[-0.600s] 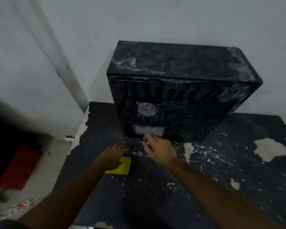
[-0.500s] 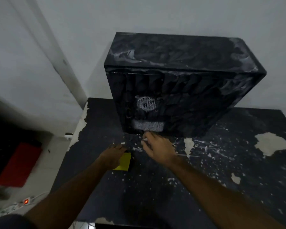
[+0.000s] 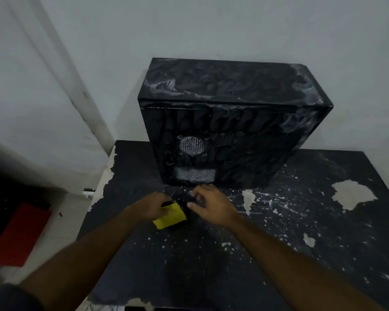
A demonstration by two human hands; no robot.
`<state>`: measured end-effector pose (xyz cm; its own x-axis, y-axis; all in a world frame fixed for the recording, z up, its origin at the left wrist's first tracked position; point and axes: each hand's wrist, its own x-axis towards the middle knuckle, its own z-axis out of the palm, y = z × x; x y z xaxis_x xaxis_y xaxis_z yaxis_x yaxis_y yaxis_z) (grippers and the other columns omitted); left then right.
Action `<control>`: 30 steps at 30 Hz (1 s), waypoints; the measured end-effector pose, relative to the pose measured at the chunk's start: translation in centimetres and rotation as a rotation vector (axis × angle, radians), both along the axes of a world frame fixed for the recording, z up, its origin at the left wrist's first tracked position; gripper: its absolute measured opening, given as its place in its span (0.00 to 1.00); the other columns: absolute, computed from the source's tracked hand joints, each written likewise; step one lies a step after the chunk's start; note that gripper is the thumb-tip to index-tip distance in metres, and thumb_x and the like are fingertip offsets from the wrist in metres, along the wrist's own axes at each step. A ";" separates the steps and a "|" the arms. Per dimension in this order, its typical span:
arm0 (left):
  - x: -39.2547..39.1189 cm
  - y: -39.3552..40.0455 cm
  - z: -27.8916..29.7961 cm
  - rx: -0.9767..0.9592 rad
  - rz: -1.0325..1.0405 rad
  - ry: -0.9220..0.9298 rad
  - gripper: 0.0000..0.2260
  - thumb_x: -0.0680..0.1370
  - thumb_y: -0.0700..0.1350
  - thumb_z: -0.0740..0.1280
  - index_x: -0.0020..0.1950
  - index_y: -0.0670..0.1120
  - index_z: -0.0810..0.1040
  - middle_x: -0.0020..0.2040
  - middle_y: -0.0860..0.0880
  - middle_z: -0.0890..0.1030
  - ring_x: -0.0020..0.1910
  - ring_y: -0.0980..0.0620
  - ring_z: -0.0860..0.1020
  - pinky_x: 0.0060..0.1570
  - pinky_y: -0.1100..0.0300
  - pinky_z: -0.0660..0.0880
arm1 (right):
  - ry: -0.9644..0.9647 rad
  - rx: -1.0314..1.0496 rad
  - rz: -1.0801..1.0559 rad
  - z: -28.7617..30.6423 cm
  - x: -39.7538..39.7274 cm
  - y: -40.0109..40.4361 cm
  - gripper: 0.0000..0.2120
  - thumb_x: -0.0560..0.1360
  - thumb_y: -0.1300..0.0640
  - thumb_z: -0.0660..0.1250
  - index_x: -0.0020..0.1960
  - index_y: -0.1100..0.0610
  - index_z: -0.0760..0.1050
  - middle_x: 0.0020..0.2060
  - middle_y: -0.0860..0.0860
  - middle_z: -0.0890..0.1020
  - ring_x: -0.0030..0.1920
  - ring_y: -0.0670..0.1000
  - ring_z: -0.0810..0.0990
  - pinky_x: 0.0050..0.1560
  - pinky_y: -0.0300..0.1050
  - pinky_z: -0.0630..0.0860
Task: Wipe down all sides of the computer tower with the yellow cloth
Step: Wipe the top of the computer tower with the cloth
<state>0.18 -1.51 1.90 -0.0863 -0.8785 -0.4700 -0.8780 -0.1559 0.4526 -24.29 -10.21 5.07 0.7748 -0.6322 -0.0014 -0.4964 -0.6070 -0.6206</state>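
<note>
Chipped black tabletop against a pale wall: the left hand grips the folded yellow cloth, just off or on the surface, while the right hand, fingers curled, reaches for its dark far edge; whether it pinches anything cannot be told. Just beyond stands the dusty computer tower, smeared grey. Fumbling the hand-over could drop the cloth into the table's grit. Half a second earlier the cloth lay flatter under the left hand and the right touched the tower's base.
</note>
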 end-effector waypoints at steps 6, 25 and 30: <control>-3.0 -1.8 6.6 -0.101 0.206 0.347 0.17 0.76 0.58 0.70 0.52 0.44 0.82 0.47 0.43 0.84 0.47 0.45 0.83 0.49 0.45 0.79 | -0.105 0.268 -0.079 2.7 -0.7 -1.4 0.22 0.79 0.42 0.69 0.69 0.51 0.72 0.61 0.46 0.79 0.59 0.43 0.77 0.57 0.37 0.75; -7.1 -8.2 31.5 -0.236 0.141 0.678 0.24 0.73 0.33 0.77 0.66 0.45 0.77 0.61 0.48 0.84 0.60 0.49 0.83 0.58 0.53 0.81 | -0.738 0.197 -0.176 24.8 -3.9 -7.4 0.06 0.85 0.58 0.61 0.60 0.53 0.76 0.55 0.53 0.81 0.49 0.48 0.80 0.45 0.39 0.75; -6.3 -10.0 35.7 -0.435 0.271 0.782 0.31 0.63 0.50 0.85 0.63 0.48 0.80 0.59 0.45 0.85 0.58 0.47 0.84 0.56 0.54 0.82 | -0.709 0.086 -0.255 28.7 -4.9 -9.9 0.09 0.85 0.60 0.61 0.58 0.52 0.80 0.53 0.48 0.82 0.51 0.41 0.81 0.48 0.35 0.75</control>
<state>-6.16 -11.46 37.56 -0.0062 -0.9999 0.0098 -0.2577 0.0111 0.9662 -29.16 -20.07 33.77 0.4383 -0.8121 0.3853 -0.0796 -0.4621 -0.8833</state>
